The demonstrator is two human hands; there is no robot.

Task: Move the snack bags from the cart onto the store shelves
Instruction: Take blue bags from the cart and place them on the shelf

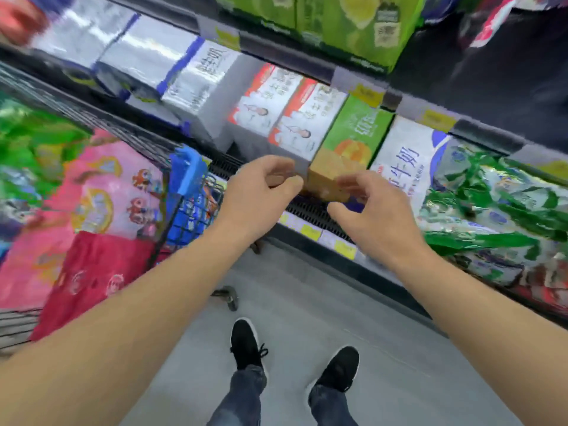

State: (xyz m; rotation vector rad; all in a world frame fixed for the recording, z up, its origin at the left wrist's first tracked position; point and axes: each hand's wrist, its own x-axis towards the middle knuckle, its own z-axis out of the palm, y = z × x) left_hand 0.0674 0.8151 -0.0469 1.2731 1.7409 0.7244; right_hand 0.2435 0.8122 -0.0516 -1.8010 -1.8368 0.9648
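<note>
— So, where did the bags lie?
— The glossy pink and red snack bags [92, 216] sat heaped in the dark wire cart [190, 207], beside the perforated black store shelf [310, 210].
— And the hands?
— The left hand [261, 195] and right hand [372, 216] hung loosely curled, holding nothing. Seemingly between loads; next they needed to reach left and grip a bag.
</note>
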